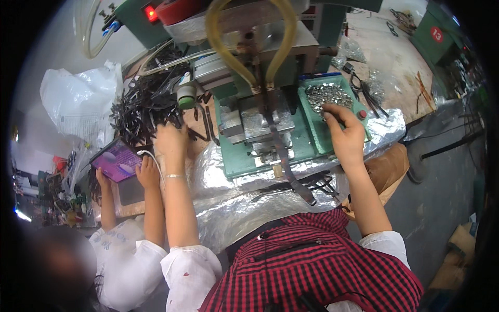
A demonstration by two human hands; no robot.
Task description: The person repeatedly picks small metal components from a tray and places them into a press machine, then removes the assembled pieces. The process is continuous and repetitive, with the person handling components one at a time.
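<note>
My left hand [172, 141] is at the near edge of a heaped pile of black straps [139, 112], its fingers bent down and closed on a strap there. Over a green tray [316, 136], my right hand [347, 136] has thumb and index finger pinched beside a heap of small shiny metal pieces [328, 98]; whatever is between the fingertips is too small to make out. Between my hands stands a green bench press [244, 161] with a metal fixture. A dark strap [283, 156] runs down across the fixture, its end hanging over the front.
At left another person's hands hold a tablet [117, 160] with a purple screen. A white plastic bag [80, 101] lies behind it. Silvery foil [223, 208] covers the front edge, with several dark straps [312, 183] on it. A yellowish hose [212, 31] loops above the fixture.
</note>
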